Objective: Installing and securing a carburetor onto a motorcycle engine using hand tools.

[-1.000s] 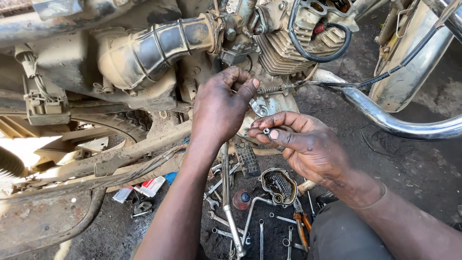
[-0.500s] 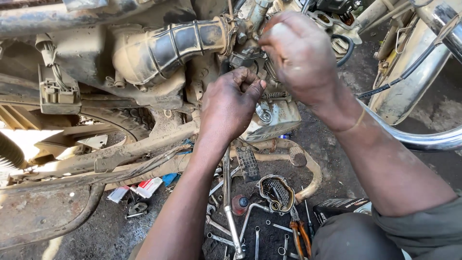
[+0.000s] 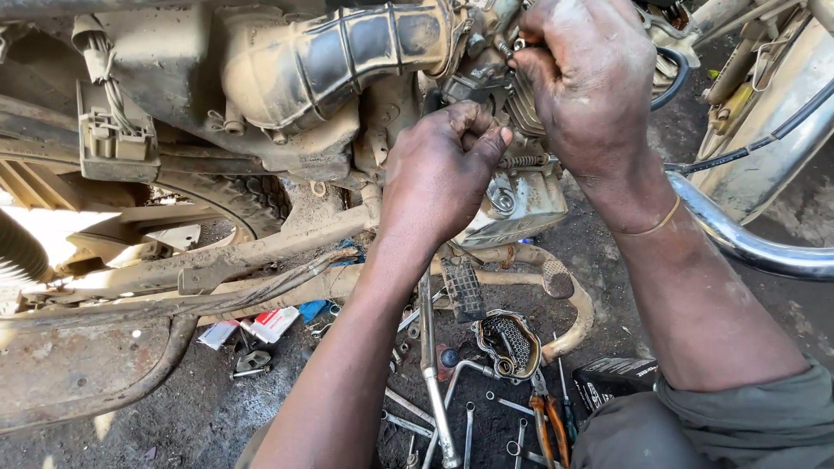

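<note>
Motorcycle engine [image 3: 512, 187], grimy and half stripped, at 12 o'clock of the view, with both hands working on it.

Nearest, at 6 o'clock: loose spanners [image 3: 469, 426] and orange-handled pliers [image 3: 549, 426] scattered on the dirt floor [image 3: 174, 417], beside an oily strainer-like part [image 3: 508, 343] lying apart from the engine. At 7 o'clock, a small red and white packet [image 3: 265, 323].

Further up, at centre: left hand [image 3: 439, 178] curled almost closed, fingertips pinched together against the side of the engine casing. Cannot tell whether anything small sits between the fingertips. Just below, a coiled spring [image 3: 526, 161] and a silvery cover [image 3: 521, 204], both on the engine.

Above, at 1 o'clock: right hand [image 3: 591, 78] cupped over the finned cylinder, fingers bent and pressing on a small fitting near another spring [image 3: 504, 45]. Grip hidden by the back of the hand, so not clear what is held.

Farthest, at 11 o'clock: ribbed rubber intake hose [image 3: 347, 52], clamped in place and caked in dust. At 3 o'clock: chrome exhaust pipe [image 3: 747, 243] curving away. At 9 o'clock: muddy frame tubes [image 3: 217, 260] and part of a tyre [image 3: 221, 195].

Judging by the removed part and spread tools, dismantling or refitting well under way but unfinished: small fittings on the engine side under the fingers, tools not packed, hose and exhaust in place.
</note>
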